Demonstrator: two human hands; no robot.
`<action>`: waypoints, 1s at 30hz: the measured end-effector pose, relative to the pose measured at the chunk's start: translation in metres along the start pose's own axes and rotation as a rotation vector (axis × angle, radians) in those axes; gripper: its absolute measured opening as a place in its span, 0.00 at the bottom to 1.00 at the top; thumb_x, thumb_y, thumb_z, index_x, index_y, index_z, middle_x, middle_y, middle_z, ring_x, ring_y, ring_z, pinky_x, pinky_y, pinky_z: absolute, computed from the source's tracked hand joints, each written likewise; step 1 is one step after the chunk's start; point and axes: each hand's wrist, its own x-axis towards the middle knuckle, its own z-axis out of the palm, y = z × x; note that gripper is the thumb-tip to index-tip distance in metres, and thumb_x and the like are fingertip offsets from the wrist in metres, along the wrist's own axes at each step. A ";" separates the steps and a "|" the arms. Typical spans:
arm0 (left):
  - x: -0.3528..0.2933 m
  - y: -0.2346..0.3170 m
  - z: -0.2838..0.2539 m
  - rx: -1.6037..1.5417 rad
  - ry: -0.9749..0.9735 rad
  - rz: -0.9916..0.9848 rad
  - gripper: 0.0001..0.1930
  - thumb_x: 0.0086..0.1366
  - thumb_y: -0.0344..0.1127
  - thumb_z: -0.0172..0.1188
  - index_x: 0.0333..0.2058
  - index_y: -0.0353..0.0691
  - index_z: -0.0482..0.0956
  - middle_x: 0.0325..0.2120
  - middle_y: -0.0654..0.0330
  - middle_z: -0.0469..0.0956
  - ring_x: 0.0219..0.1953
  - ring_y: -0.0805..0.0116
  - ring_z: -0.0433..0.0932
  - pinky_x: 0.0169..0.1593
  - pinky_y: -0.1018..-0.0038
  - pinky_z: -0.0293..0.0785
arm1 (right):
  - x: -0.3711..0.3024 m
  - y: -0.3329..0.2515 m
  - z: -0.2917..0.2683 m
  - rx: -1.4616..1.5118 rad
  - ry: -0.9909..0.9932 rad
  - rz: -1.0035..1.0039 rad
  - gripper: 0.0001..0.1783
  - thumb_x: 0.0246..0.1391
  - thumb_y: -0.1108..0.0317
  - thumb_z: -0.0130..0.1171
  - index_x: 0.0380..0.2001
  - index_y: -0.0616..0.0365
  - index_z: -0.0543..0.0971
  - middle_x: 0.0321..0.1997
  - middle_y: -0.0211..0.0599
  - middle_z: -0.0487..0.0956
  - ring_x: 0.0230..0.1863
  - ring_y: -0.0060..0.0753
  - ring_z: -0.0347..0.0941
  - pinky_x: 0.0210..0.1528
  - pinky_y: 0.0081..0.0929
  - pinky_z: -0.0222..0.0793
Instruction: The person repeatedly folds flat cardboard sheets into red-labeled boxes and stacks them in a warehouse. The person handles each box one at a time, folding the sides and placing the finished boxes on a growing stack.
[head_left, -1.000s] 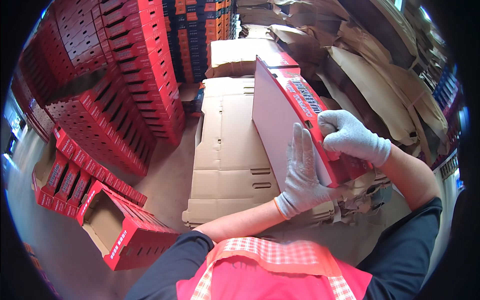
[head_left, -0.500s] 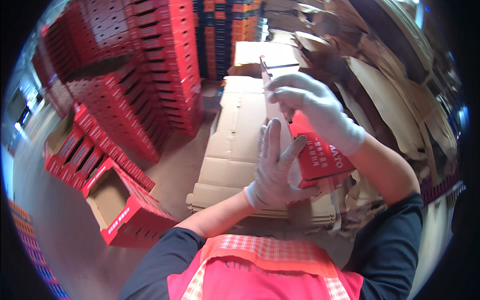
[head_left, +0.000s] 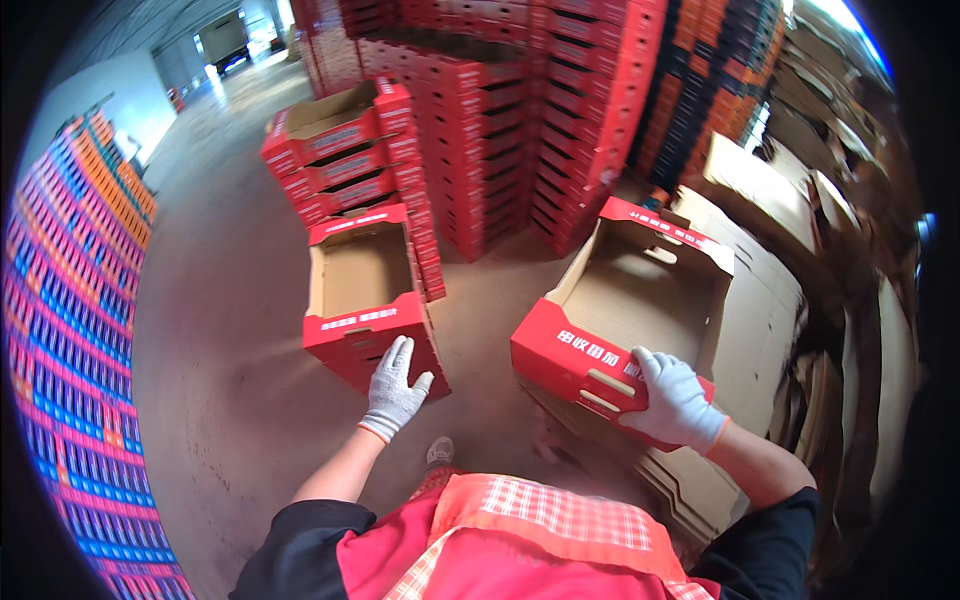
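Note:
My gloved right hand (head_left: 678, 400) is closed over the near end wall of an open red cardboard box (head_left: 560, 340), its thumb side near the handle slots. The box is assembled, with a bare brown inside, and lies above a pile of flat cardboard blanks (head_left: 765, 310). To the left, my gloved left hand (head_left: 396, 388) has its fingers stretched out and holds nothing. It is in front of the near end of another red box (head_left: 365, 322) on a low stack; whether the fingertips touch it I cannot tell.
Taller stacks of red boxes (head_left: 480, 150) rise behind the low stack. Farther right are orange and dark blue stacks (head_left: 690, 100) and piled brown cardboard (head_left: 850, 220). A long wall of blue, pink and orange stacks (head_left: 80, 360) lines the left, across the concrete floor (head_left: 220, 300).
The view has swung left. Both hands were at the box over the blanks; now the left hand is away by the low stack, while the right grips the box, whose open top shows.

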 end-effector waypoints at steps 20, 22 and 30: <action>0.050 -0.159 0.020 0.121 -0.264 0.028 0.21 0.59 0.45 0.58 0.42 0.32 0.77 0.41 0.44 0.78 0.46 0.48 0.77 0.52 0.57 0.74 | 0.396 -0.268 0.143 -0.013 -0.054 -0.741 0.48 0.36 0.40 0.70 0.57 0.57 0.70 0.45 0.45 0.79 0.47 0.48 0.76 0.49 0.41 0.72; 0.053 -0.155 0.017 0.281 -0.378 0.056 0.21 0.62 0.47 0.57 0.40 0.30 0.77 0.38 0.44 0.79 0.43 0.49 0.79 0.45 0.58 0.78 | 0.397 -0.269 0.161 -0.067 -0.045 -0.729 0.48 0.37 0.38 0.69 0.58 0.54 0.69 0.46 0.45 0.79 0.48 0.47 0.77 0.48 0.42 0.73; 0.028 -0.069 -0.012 -0.064 -0.778 0.349 0.19 0.66 0.48 0.52 0.40 0.34 0.74 0.43 0.44 0.77 0.37 0.51 0.82 0.36 0.54 0.78 | 0.363 -0.258 0.167 0.118 0.159 -0.685 0.49 0.32 0.52 0.75 0.60 0.56 0.68 0.55 0.45 0.74 0.57 0.49 0.70 0.62 0.45 0.61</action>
